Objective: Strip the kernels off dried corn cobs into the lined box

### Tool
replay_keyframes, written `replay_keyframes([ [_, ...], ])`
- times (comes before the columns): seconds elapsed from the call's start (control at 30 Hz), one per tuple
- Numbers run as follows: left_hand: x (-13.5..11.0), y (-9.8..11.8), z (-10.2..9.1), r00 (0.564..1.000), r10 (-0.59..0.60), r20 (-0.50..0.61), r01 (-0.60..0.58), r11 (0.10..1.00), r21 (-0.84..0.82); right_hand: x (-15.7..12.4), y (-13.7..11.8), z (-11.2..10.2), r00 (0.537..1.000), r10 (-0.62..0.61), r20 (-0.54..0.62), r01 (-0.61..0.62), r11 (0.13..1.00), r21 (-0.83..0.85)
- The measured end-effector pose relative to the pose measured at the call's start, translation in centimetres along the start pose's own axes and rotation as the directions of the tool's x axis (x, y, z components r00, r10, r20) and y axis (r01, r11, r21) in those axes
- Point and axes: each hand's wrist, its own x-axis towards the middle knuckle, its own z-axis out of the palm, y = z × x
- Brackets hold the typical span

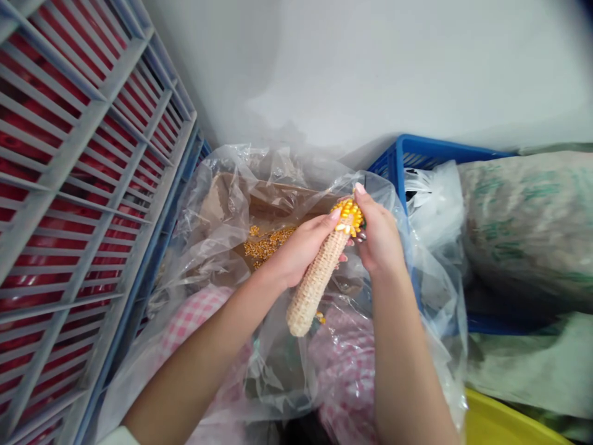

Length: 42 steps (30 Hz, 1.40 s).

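Note:
A corn cob (pixel 317 281), mostly stripped bare, slants across the middle of the view, with yellow kernels left only around its upper end. My left hand (pixel 311 244) is wrapped around the cob from the left, its thumb lying just below the kernels. At the kernel-covered end, my right hand (pixel 377 232) grips from the right, thumb raised near the tip; its other fingers are partly hidden behind the cob. Below both hands lies a cardboard box (pixel 278 196) lined with a clear plastic sheet (pixel 208 247). Loose corn kernels (pixel 269 244) are piled inside it.
Stacked grey-blue slatted crates (pixel 88 185) with red contents rise close on the left. A blue crate (pixel 399 164) stands on the right, holding a white plastic bag (pixel 435 204) and a large full sack (pixel 528 228). A yellow container (pixel 504 420) sits at lower right. A white wall (pixel 370 74) closes the back.

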Motion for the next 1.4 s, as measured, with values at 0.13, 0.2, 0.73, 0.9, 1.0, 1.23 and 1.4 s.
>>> replay_keyframes([
  [0.13,0.1,-0.3,0.2,1.0,-0.025,0.015,0.026,0.999,-0.044,0.2,0.1,0.1,0.996,0.088,0.02,-0.09,0.993,0.082],
  [0.2,0.2,-0.3,0.2,0.999,-0.03,0.043,0.033,0.997,-0.071,0.3,0.0,0.1,0.992,0.122,0.039,-0.125,0.986,0.108],
  [0.73,0.4,-0.9,0.4,0.997,0.017,0.08,-0.006,0.99,-0.14,0.3,0.3,0.5,0.99,0.141,0.026,-0.143,0.981,0.132],
  [0.9,0.9,-1.0,0.1,0.993,-0.032,0.117,0.049,0.989,-0.138,0.2,0.2,0.5,0.995,0.102,0.022,-0.104,0.986,0.134],
  [1.0,1.1,-1.0,0.2,0.997,-0.057,0.048,0.062,0.99,-0.124,0.0,0.3,0.6,0.996,0.084,0.043,-0.088,0.99,0.113],
  [1.23,1.0,-1.4,0.8,0.99,-0.138,-0.038,0.124,0.961,-0.248,-0.1,0.8,0.9,0.983,0.181,0.019,-0.182,0.975,0.127],
  [1.4,0.9,-1.0,1.0,0.994,-0.106,-0.01,0.099,0.956,-0.277,0.0,0.7,0.9,0.964,0.264,0.031,-0.265,0.944,0.195],
])
